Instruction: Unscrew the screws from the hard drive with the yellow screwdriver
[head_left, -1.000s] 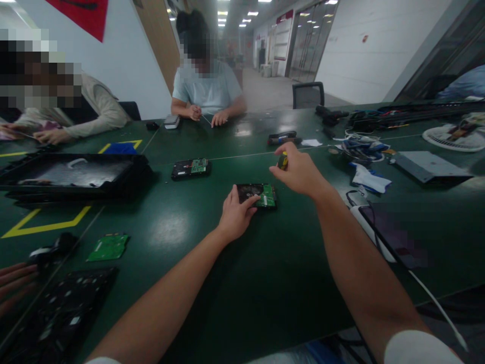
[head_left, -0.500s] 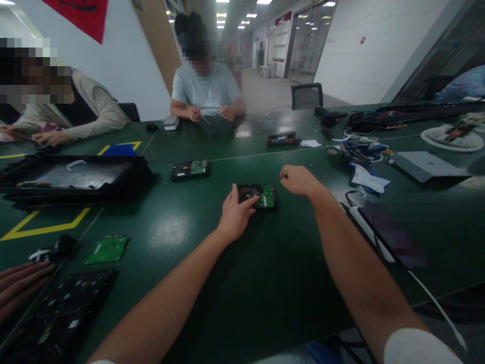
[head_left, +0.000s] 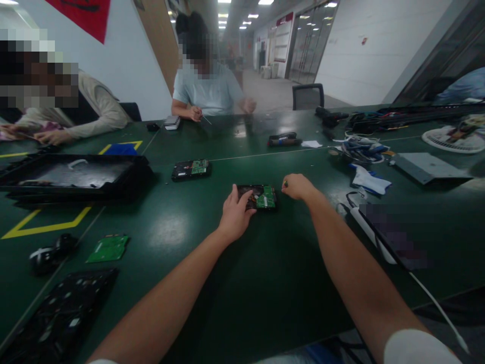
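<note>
A hard drive (head_left: pixel 267 198) lies on the green table, its green circuit board facing up. My left hand (head_left: pixel 235 208) grips its left end, thumb at the near edge and fingers over the dark casing. Just right of the drive and apart from it, my right hand (head_left: pixel 297 187) is closed around a small tool (head_left: pixel 286 184). Only a dark and yellow-green end of that tool shows; the fist hides the rest.
Another hard drive (head_left: pixel 191 169) lies farther back. At left are black trays (head_left: pixel 76 177), a loose green circuit board (head_left: pixel 108 248) and a black drive casing (head_left: pixel 60 313). A phone (head_left: pixel 390 235), a glove (head_left: pixel 369 179) and a metal case (head_left: pixel 430 167) lie right. Co-workers sit opposite.
My left index finger has drawn back from the circuit board toward the dark casing. My right fist has turned and dropped slightly. Another person's hand has left the view at lower left.
</note>
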The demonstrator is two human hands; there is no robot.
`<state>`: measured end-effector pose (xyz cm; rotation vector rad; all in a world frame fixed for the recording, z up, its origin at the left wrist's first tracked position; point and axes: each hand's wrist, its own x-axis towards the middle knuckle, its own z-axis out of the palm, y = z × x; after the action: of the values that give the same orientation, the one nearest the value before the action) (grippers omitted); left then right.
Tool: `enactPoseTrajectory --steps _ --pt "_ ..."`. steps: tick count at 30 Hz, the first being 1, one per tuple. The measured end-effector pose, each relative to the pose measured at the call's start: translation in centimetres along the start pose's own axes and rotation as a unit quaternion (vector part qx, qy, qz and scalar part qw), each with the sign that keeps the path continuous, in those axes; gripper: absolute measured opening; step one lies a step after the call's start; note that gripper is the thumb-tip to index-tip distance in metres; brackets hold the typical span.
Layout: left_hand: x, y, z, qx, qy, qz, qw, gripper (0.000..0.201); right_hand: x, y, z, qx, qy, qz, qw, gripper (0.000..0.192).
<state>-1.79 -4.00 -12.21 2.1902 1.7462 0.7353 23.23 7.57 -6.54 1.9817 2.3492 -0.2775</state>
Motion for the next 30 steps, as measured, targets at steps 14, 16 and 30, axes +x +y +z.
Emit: enactPoseTrajectory --steps 14,16,30 --pt "-0.2 -0.5 0.2 -0.007 0.011 0.011 1.000 0.067 -0.3 -0.4 0.2 0.113 0.078 -0.033 0.990 0.008" --pt "-0.1 -0.5 0.2 -0.010 0.010 0.008 1.000 0.069 -0.7 -0.9 0.0 0.157 0.084 -0.046 0.983 0.009" --pt "-0.2 -0.2 -0.3 -0.057 0.019 -0.016 0.998 0.079 -1.4 -2.5 0.1 0.376 0.017 -0.081 0.923 0.010"
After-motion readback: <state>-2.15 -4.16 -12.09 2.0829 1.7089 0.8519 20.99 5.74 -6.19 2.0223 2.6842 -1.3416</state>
